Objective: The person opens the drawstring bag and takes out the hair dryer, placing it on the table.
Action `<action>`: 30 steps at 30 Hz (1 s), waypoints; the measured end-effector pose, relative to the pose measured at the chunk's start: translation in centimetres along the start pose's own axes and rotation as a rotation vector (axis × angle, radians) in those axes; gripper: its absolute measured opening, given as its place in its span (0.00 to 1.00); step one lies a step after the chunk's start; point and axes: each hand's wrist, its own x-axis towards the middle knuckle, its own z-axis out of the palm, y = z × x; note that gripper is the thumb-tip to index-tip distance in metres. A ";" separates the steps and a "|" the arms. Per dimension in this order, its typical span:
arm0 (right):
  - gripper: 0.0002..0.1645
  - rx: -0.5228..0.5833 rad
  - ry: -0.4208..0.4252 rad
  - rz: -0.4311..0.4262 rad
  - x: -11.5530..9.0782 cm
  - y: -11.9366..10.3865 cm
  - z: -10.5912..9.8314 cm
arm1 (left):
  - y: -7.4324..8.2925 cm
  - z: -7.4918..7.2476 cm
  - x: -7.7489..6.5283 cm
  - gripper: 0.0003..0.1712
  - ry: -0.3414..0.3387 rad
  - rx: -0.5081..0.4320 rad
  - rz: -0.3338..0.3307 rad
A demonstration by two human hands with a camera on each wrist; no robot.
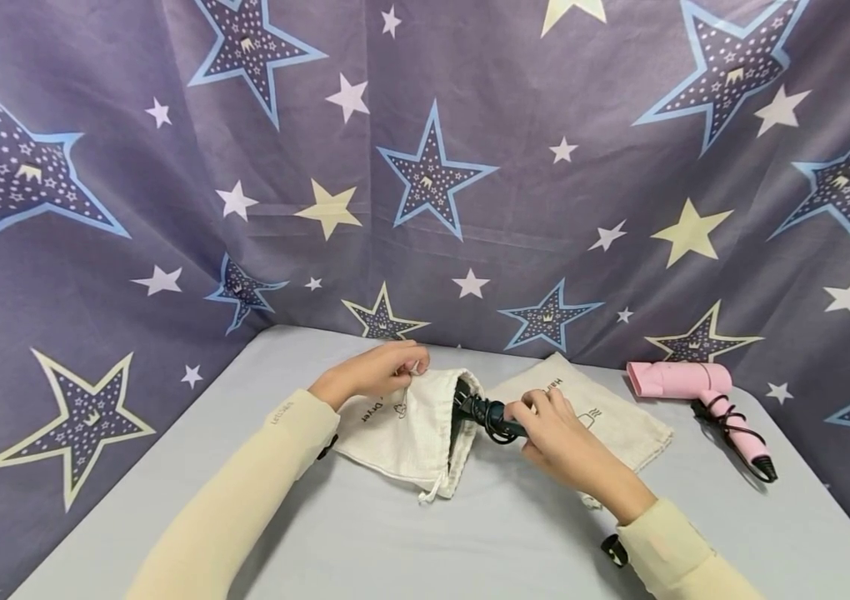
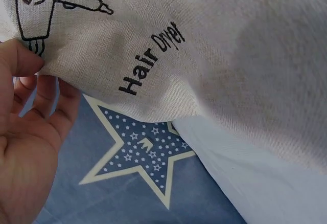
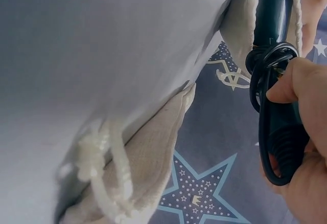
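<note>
A cream drawstring bag (image 1: 421, 433), printed "Hair Dryer", lies on its side with its mouth facing right. At its upper side my left hand (image 1: 383, 369) pinches the cloth between thumb and fingers; the left wrist view shows the print (image 2: 148, 63) close up. My right hand (image 1: 556, 433) grips the handle end of a dark hair dryer (image 3: 273, 19), which has its black cord (image 3: 263, 73) wound round the handle. The dryer's other end sits inside the bag's mouth, hidden by the cloth.
A second cream printed bag (image 1: 627, 425) lies flat behind my right hand, its drawstring (image 3: 110, 178) near the right wrist camera. A pink hair dryer (image 1: 683, 381) with wound cord lies at the table's right. A star-patterned curtain (image 1: 425, 275) stands behind the pale table (image 1: 425, 550).
</note>
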 end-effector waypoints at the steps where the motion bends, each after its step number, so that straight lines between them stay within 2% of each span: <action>1: 0.28 0.000 0.005 0.000 0.0 0.0 0.0 | -0.1 0.0 -0.1 0.17 0.003 -0.005 -0.002; 8: 0.28 -0.003 0.000 0.014 -0.3 0.1 -0.3 | -0.5 0.0 -0.2 0.16 -0.012 0.000 -0.058; 14: 0.28 0.001 -0.013 0.012 0.0 0.0 -0.4 | 0.4 0.2 0.5 0.16 -0.037 -0.023 -0.108; 17: 0.28 -0.002 -0.005 0.000 0.0 0.0 -0.4 | 0.9 0.3 1.0 0.17 -0.019 -0.087 -0.094; 20: 0.27 -0.007 0.004 -0.012 0.1 0.0 -0.5 | 1.2 0.6 1.5 0.17 0.002 -0.154 -0.047; 24: 0.27 -0.008 0.011 -0.027 0.2 0.0 -0.5 | 1.2 1.0 1.8 0.15 0.010 -0.191 0.001; 30: 0.27 0.004 0.008 -0.030 0.2 -0.1 -0.6 | 1.0 1.3 1.7 0.15 0.021 -0.219 -0.002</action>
